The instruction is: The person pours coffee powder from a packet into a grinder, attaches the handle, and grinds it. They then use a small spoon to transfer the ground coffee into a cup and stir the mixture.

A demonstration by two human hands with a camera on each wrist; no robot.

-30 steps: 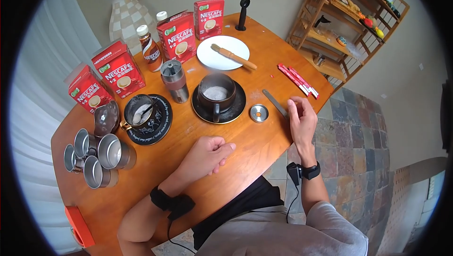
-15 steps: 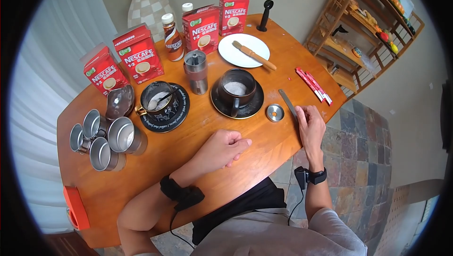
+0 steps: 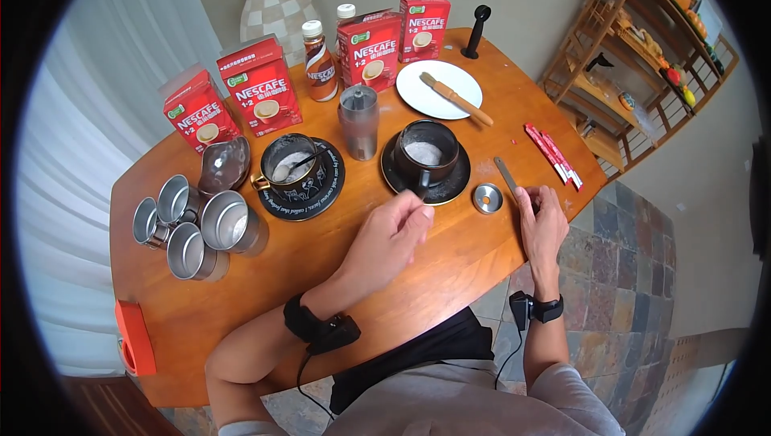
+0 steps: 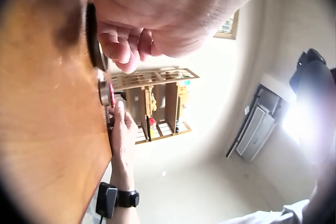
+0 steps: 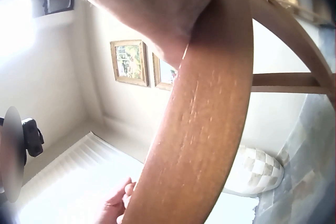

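Note:
In the head view the left hand point(image 3: 384, 243) is loosely curled, its fingertips by the handle of the black cup point(image 3: 426, 152); whether they touch is unclear. White powder lies inside that cup, which stands on a black saucer point(image 3: 455, 185). The right hand point(image 3: 544, 226) rests near the table's right edge, fingers loosely bent over the near end of a thin metal strip point(image 3: 504, 171); no grip on it shows. A small metal ring point(image 3: 487, 197) lies between the hands. A second black cup point(image 3: 289, 165), with powder and a spoon, stands on a lettered saucer point(image 3: 328, 195).
Red boxes point(image 3: 261, 99), a bottle point(image 3: 321, 75) and a grinder point(image 3: 359, 127) stand behind the cups. A brush point(image 3: 456, 99) lies on a white plate point(image 3: 414, 102). Metal cups point(image 3: 187, 251) stand left, red sachets point(image 3: 554, 155) lie right.
The head view has shifted, so the table's things appear farther right. My left hand has moved forward from the bare table to the black cup's handle. My right hand has stayed by the metal strip.

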